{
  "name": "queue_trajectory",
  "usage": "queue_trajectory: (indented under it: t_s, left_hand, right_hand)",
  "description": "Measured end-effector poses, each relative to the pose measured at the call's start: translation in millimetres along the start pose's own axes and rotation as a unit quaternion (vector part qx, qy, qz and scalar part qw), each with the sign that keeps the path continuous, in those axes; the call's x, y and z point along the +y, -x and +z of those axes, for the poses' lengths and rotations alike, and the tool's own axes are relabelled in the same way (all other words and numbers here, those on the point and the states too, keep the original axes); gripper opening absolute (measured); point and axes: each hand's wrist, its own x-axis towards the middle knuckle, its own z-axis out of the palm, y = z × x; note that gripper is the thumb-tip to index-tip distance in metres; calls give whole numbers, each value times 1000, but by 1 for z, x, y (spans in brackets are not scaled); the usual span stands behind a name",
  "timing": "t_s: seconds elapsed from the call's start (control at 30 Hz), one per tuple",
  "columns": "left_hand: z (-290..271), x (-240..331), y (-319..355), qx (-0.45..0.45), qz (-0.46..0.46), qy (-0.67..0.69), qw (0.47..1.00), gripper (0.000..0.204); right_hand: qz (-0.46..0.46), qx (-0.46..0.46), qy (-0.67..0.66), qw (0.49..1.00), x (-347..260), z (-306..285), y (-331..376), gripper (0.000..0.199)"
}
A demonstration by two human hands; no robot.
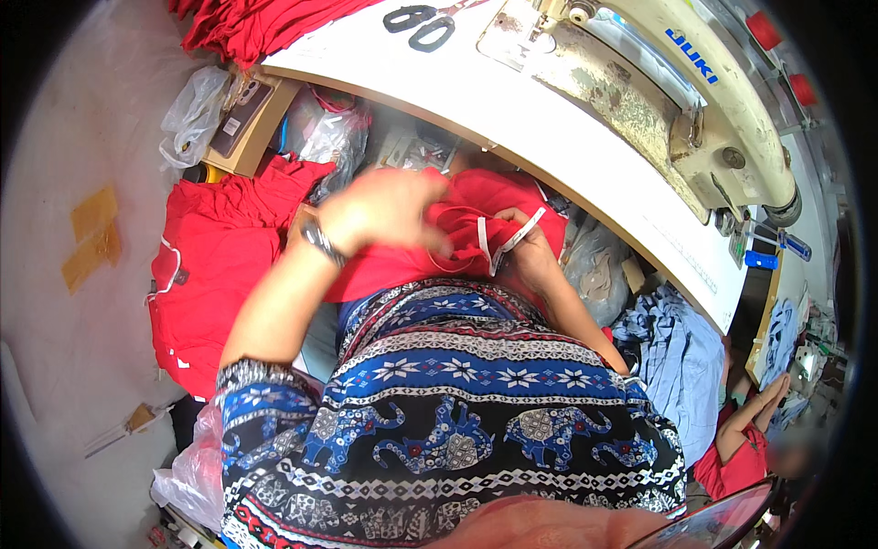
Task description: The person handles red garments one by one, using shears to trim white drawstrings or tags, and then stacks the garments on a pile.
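Note:
A red garment [393, 265] with a narrow white strip [521, 233] along part of its edge lies across my lap, below the table's front edge. The fingers of my right hand [530, 252] are closed on the garment beside the white strip. My left hand [389, 210], with a watch on the wrist, hovers over the left part of the cloth. Motion smears its fingers, so whether it touches or grips the cloth does not show.
A sewing machine [631, 87] stands on the white table [366, 55], near black-handled scissors [421, 27]. Red garments [215, 265] are heaped at my left, blue cloth [672, 343] at my right. Plastic bags [594, 265] fill the space under the table. Another person's arms [754, 416] show far right.

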Motion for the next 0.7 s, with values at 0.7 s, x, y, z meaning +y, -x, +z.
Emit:
queue_trajectory:
  t_s: [0.7]
  left_hand:
    - [-126,-41,174,607,172,53,774,60]
  right_hand:
    - [-464,62,518,716,-270,-35,43,34]
